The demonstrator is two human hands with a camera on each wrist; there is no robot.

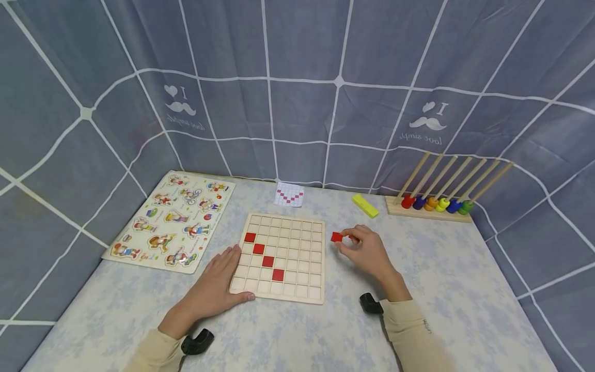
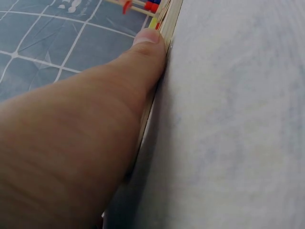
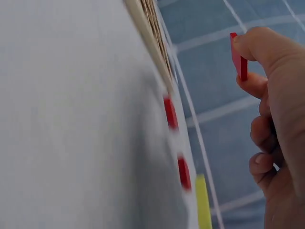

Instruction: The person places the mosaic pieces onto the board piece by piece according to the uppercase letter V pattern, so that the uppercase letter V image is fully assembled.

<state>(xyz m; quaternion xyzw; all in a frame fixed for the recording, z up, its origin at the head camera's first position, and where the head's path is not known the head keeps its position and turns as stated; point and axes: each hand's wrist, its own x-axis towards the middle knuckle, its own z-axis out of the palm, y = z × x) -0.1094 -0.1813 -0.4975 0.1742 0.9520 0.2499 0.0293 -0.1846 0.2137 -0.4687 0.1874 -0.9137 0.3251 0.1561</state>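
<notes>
A pale wooden grid board (image 1: 301, 295) lies flat on the table. Several red square tiles, such as this red tile (image 1: 268, 261), sit in its cells along a diagonal. My left hand (image 1: 211, 289) rests at the board's left side, fingers straight along that edge and thumb at the near edge. Off the board's right side, my right hand (image 1: 367, 253) pinches a red square tile (image 3: 239, 58) between thumb and index finger, raised above the table. Two more red tiles lie on the table in the right wrist view, a nearer one (image 3: 184, 172) and a farther one (image 3: 170, 113).
A small paper card (image 1: 289, 195) with a red V pattern lies behind the board. The yellow bar (image 1: 364, 205) is at the back right, beside a wooden abacus (image 1: 432, 212) with colored beads. A picture puzzle board (image 1: 186, 266) lies at left. Grey curtains (image 1: 302, 113) surround the table.
</notes>
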